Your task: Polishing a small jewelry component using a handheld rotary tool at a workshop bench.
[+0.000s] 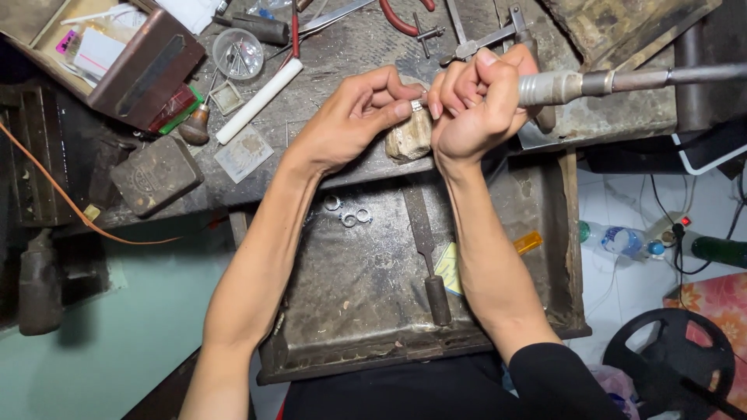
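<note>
Between the fingertips of both hands, over the front edge of a scarred grey worktop [350, 47]: a small silver ring [418, 103], pinched by the thumb and forefinger of the left hand [350, 117] and braced on a worn wooden peg [410, 136] just beneath. Touching it from the other side, the right hand [478, 101], closed in a fist around a ribbed metal handpiece [556, 85] on a shaft running off to the right; tool tip hidden behind the fingers, so contact with the ring impossible to confirm.

Below the wrists, between the forearms, a dented metal catch tray [366, 288] under the worktop's edge. Near the left forearm, three loose silver rings [348, 214] lying close together on the tray floor. Nearer the right forearm, a flat file with dark handle [428, 257], lengthwise in the tray, and a small yellow card [450, 268] just beside it; an orange translucent piece [527, 243] partly behind the right arm.

Beyond the left hand, a white stick [258, 101] lying slantwise, a round clear dish [238, 53] just past it, a wooden-handled tool [196, 124] and a square dark block [156, 175] farther left. Beyond the right hand, red-handled pliers [401, 19] and assorted metal tools.
</note>
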